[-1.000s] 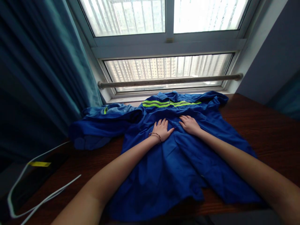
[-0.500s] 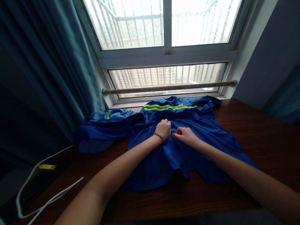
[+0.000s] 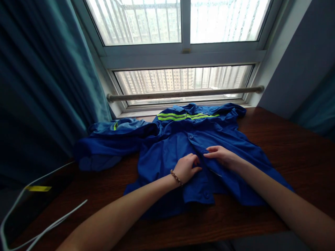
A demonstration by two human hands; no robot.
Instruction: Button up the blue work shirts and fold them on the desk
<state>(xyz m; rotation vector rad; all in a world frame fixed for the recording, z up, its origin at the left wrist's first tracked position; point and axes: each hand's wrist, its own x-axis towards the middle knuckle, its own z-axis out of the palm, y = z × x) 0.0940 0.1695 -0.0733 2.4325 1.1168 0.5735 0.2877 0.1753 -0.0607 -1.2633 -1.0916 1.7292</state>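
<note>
On the bench (image 3: 277, 143), the blue jacket (image 3: 164, 153) has its front edges running away between the left hand (image 3: 186, 168), thumb and fingers parted, and right hand (image 3: 222, 156), its pinch unclear.

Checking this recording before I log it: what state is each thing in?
Jacket: spread on table, wrinkled.
Left hand: fingers curled at jacket's front; grip unclear.
Right hand: thumb and fingers at jacket's front; grip unclear.
Bracelet: worn on left wrist.
Window: looks shut.
Bar: fixed across window.
Curtain: gathered left of window, in folds.
Cable: loose, bent.
</note>
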